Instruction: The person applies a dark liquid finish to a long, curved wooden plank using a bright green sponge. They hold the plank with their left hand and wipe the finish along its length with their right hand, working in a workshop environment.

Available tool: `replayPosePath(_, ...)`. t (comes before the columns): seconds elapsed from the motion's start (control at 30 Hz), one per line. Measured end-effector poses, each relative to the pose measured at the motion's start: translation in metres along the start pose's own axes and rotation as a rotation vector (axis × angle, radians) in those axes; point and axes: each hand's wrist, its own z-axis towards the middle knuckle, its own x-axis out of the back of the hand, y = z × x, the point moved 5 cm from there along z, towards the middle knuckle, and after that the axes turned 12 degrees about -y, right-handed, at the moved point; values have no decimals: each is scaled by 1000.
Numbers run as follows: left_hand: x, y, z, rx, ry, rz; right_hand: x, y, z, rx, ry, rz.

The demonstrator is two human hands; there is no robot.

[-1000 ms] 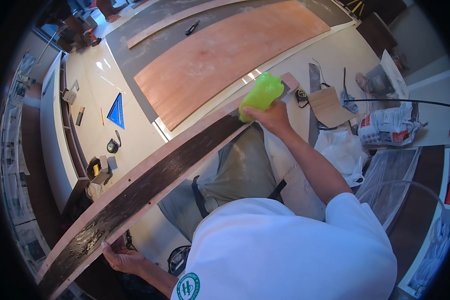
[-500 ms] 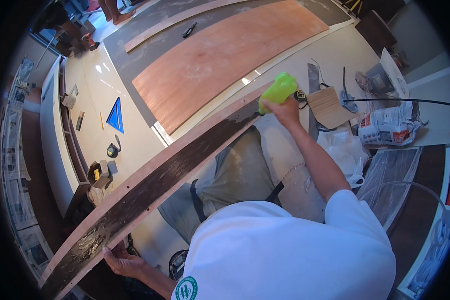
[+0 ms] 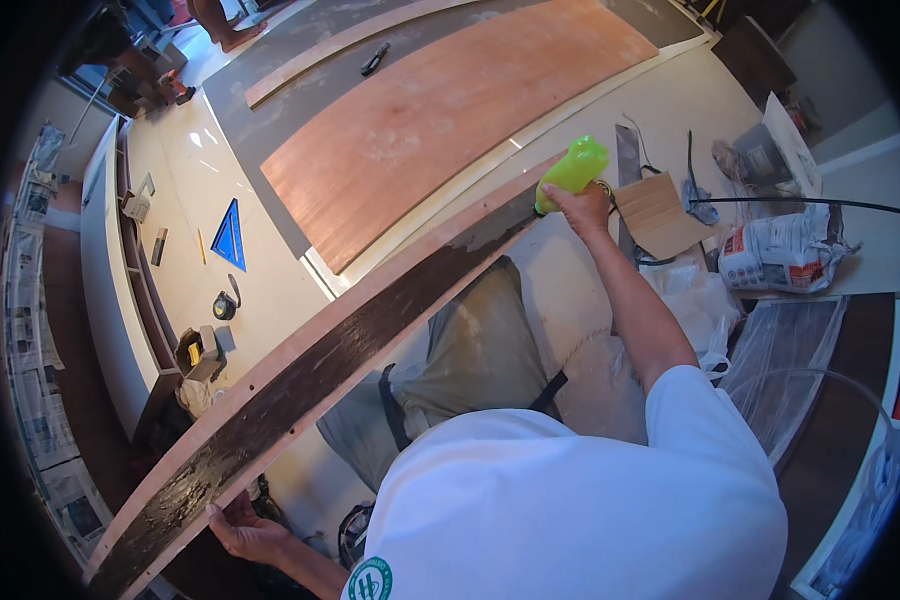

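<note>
A long wooden strip [image 3: 220, 410] slants across my lap, from lower left to upper right. Dark, wet-looking glue [image 3: 310, 370] coats its middle, thick and shiny near the lower left end. My right hand [image 3: 585, 208] grips a soft lime-green plastic bottle [image 3: 576, 165], tilted with its lower end at the strip's far right part. At the near left end, my left hand [image 3: 245, 535] pinches the strip's edge, thumb on top and fingers partly hidden beneath.
A wide reddish plywood sheet [image 3: 450, 130] lies ahead, with a black-handled tool [image 3: 375, 58] beyond it. At left are a blue set square [image 3: 230, 238] and a tape measure [image 3: 226, 303]. Cardboard [image 3: 662, 215] and a white-and-red sack [image 3: 780, 250] sit at right. Another person's legs [image 3: 220, 20] stand at top left.
My right hand has moved the green bottle a little farther right along the strip. My left hand keeps its hold on the near end.
</note>
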Motion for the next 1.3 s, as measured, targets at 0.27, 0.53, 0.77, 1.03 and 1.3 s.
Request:
replayPosePath(0.27,7,1,-1,22,13,16,-24,-41,-15,161,-108,75)
replayPosePath(0.53,7,3,-3,17,52,9,-43,-69,-48,267,-186,211)
replayPosePath(0.77,1,3,0,1,-10,-24,-6,-23,-5,56,-63,81)
replayPosePath(1.03,12,1,0,-1,3,-10,-44,-87,-70,275,-153,187)
replayPosePath(1.3,8,0,-2,-8,8,-8,-60,-97,-86,330,-132,377)
